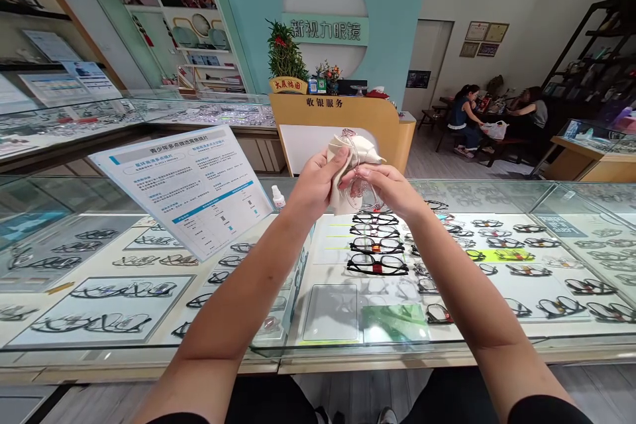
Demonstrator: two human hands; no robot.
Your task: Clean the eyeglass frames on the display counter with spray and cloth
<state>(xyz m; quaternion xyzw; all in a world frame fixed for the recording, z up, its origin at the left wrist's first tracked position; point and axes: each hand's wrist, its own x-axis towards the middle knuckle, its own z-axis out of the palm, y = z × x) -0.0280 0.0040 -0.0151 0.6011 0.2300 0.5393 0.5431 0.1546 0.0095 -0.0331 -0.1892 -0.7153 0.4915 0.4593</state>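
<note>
"Before squeezing the glasses (356,192), pls say: held where?"

"Up over the glass worktop (397,350). Squeezing cream cloth (365,149) w/ left grip (320,179), pinching glasses w/ right grip (390,185)."

"Heavy?"

"Prob. light, bendy & easy to scratch. Best to hold by the rim, thru soft cloth; don't twist thin arms."

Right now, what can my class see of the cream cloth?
The cream cloth looks soft and crumpled, with loose folds, a pointed corner jutting right and a lower end hanging. The left hand grips it; the right hand is close against it. It is bunched against what look like thin-framed glasses, held up above the display counter.
</note>
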